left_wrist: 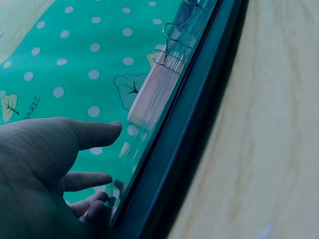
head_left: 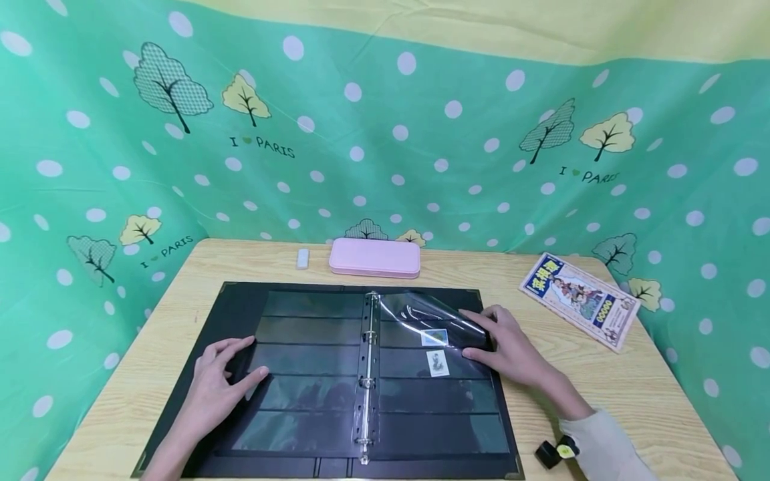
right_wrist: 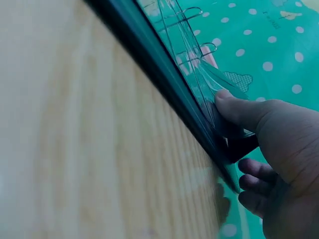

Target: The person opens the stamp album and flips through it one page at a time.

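Note:
A black ring binder (head_left: 237, 307) lies open on the table, with black stock pages of clear pocket strips on both sides of its metal rings (head_left: 366, 383). My right hand (head_left: 511, 344) pinches the right edge of the top right page (head_left: 415, 310), whose upper corner bends up and shines. On that side show a blue stamp (head_left: 434, 337) and, just below it, a pale portrait stamp (head_left: 438, 363). Over the outer edge of the left page (head_left: 307, 361), my left hand (head_left: 210, 387) rests with thumb and fingers spread, gripping nothing that I can see.
Behind the binder sit a pink pencil case (head_left: 374, 257) and a small whitish block (head_left: 303, 258). A printed booklet (head_left: 580, 300) lies at the right on the wooden table (head_left: 607, 381). Near my right sleeve is a small black object (head_left: 547, 454). A green dotted cloth hangs around the table.

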`<state>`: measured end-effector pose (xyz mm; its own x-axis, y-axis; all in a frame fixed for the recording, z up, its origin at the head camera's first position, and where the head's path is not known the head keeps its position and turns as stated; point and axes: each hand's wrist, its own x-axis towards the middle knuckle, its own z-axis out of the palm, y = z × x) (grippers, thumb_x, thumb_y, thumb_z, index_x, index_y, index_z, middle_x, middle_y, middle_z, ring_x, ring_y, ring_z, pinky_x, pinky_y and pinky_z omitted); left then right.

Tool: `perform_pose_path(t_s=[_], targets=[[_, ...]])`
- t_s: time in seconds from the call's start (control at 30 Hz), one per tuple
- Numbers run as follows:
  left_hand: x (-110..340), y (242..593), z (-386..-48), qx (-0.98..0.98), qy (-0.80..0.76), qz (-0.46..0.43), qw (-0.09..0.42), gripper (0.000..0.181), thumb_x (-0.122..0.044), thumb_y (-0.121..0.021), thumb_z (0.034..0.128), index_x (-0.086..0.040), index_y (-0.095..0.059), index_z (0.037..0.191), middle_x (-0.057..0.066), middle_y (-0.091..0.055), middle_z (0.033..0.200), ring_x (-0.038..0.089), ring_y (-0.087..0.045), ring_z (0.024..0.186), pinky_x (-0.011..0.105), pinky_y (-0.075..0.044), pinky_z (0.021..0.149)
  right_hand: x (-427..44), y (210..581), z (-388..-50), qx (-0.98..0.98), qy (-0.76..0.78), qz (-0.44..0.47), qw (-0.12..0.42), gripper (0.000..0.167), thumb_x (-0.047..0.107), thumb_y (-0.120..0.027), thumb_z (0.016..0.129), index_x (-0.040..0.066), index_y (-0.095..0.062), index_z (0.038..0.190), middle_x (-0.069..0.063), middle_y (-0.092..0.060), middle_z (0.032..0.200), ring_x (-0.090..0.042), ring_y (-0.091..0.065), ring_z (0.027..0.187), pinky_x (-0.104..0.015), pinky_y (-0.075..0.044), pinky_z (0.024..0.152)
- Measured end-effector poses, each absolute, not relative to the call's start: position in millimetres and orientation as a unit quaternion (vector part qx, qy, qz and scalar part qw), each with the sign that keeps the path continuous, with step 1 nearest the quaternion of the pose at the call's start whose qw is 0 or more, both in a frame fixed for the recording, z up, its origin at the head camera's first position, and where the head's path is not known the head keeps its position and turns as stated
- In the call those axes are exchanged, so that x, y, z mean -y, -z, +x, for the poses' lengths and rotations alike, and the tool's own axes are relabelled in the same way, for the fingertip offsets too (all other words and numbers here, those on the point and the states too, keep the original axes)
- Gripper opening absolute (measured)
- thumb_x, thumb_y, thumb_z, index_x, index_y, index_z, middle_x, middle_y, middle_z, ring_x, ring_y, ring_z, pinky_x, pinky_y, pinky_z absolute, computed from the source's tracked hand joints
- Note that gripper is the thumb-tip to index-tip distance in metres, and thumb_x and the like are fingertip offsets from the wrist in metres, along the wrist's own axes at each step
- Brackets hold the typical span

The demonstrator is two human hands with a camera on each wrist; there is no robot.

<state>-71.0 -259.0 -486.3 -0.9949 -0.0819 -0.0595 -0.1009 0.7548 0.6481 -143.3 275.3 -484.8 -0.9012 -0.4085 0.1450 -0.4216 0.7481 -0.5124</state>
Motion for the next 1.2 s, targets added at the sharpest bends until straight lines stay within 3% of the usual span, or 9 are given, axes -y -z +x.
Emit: perform_pose_path(t_s=[0.1, 0.23, 0.4, 0.47, 0.53, 0.63, 0.73, 0.97, 1.2], targets=[[259, 486, -71, -0.936, -0.347, -0.049, 0.011, 0.076, -0.04, -0.085, 0.1001, 0.0, -0.057, 0.158, 0.031, -0.037, 0.158, 0.048, -0.037, 0.137, 0.057, -0.053, 0.098, -273, 482, -140, 0.934, -0.296, 0.197, -0.018, 0.087, 0.033, -0.086, 0.1, 0.011, -0.041, 0.172, -0.029, -0.06, 0.152, -0.05, -0.061, 0.133, -0.065, -0.054, 0.104], [258, 487, -71, -0.937, -0.347, -0.048, 0.008, 0.075, -0.039, -0.086, 0.0997, 0.0, -0.058, 0.157, 0.03, -0.039, 0.157, 0.048, -0.038, 0.135, 0.055, -0.054, 0.096, -271, 480, -136, 0.929, -0.33, 0.162, -0.048, 0.104, 0.027, -0.085, 0.101, 0.012, -0.017, 0.179, -0.032, -0.041, 0.17, -0.053, -0.048, 0.151, -0.069, -0.045, 0.117], [258, 487, -72, -0.937, -0.347, -0.046, 0.006, 0.074, -0.038, -0.086, 0.0996, 0.0, -0.059, 0.156, 0.03, -0.04, 0.156, 0.048, -0.038, 0.135, 0.054, -0.054, 0.095, -270, 478, -126, 0.914, -0.378, 0.14, -0.041, 0.111, 0.025, -0.082, 0.104, 0.013, -0.002, 0.18, -0.035, -0.036, 0.172, -0.054, -0.043, 0.153, -0.07, -0.041, 0.12], [257, 487, -72, -0.937, -0.346, -0.045, 0.006, 0.073, -0.037, -0.086, 0.0997, 0.0, -0.059, 0.156, 0.03, -0.04, 0.156, 0.048, -0.038, 0.135, 0.054, -0.054, 0.095, -271, 476, -120, 0.911, -0.388, 0.138, -0.032, 0.11, 0.024, -0.081, 0.104, 0.009, -0.003, 0.179, -0.035, -0.061, 0.149, -0.048, -0.064, 0.134, -0.058, -0.055, 0.106], [257, 487, -72, -0.937, -0.348, -0.044, 0.004, 0.073, -0.037, -0.086, 0.0998, 0.0, -0.059, 0.156, 0.03, -0.04, 0.156, 0.048, -0.038, 0.135, 0.054, -0.054, 0.095, -273, 474, -114, 0.909, -0.391, 0.143, -0.021, 0.106, 0.022, -0.082, 0.104, 0.004, -0.009, 0.178, -0.022, -0.073, 0.112, -0.031, -0.072, 0.101, -0.042, -0.058, 0.084], [256, 486, -72, -0.937, -0.348, -0.043, 0.002, 0.072, -0.037, -0.086, 0.0999, 0.0, -0.059, 0.156, 0.029, -0.04, 0.156, 0.047, -0.039, 0.135, 0.053, -0.053, 0.095, -274, 470, -105, 0.901, -0.405, 0.155, -0.02, 0.098, 0.016, -0.084, 0.101, 0.0, -0.022, 0.176, 0.0, -0.055, 0.082, -0.012, -0.051, 0.072, -0.028, -0.044, 0.064], [256, 485, -72, -0.936, -0.349, -0.044, 0.002, 0.071, -0.036, -0.086, 0.1003, 0.0, -0.059, 0.156, 0.029, -0.04, 0.157, 0.047, -0.039, 0.135, 0.054, -0.053, 0.095, -276, 466, -97, 0.894, -0.416, 0.167, -0.02, 0.095, 0.012, -0.085, 0.098, 0.0, -0.03, 0.174, 0.007, -0.057, 0.087, -0.004, -0.051, 0.074, -0.024, -0.045, 0.066], [257, 484, -72, -0.937, -0.345, -0.047, 0.01, 0.072, -0.039, -0.084, 0.1017, 0.0, -0.058, 0.157, 0.03, -0.04, 0.157, 0.048, -0.038, 0.135, 0.053, -0.053, 0.095, -277, 459, -80, 0.889, -0.434, 0.139, -0.047, 0.093, 0.005, -0.087, 0.094, 0.002, -0.036, 0.172, 0.002, -0.065, 0.101, -0.008, -0.059, 0.078, -0.025, -0.052, 0.071], [252, 479, -69, -0.937, -0.346, -0.044, -0.006, 0.068, -0.036, -0.082, 0.1037, -0.001, -0.058, 0.157, 0.032, -0.042, 0.156, 0.049, -0.042, 0.135, 0.059, -0.053, 0.098, -272, 448, -64, 0.86, -0.49, 0.135, -0.034, 0.078, 0.007, -0.077, 0.104, 0.003, -0.039, 0.171, -0.006, -0.067, 0.115, -0.01, -0.062, 0.089, -0.024, -0.053, 0.077]])
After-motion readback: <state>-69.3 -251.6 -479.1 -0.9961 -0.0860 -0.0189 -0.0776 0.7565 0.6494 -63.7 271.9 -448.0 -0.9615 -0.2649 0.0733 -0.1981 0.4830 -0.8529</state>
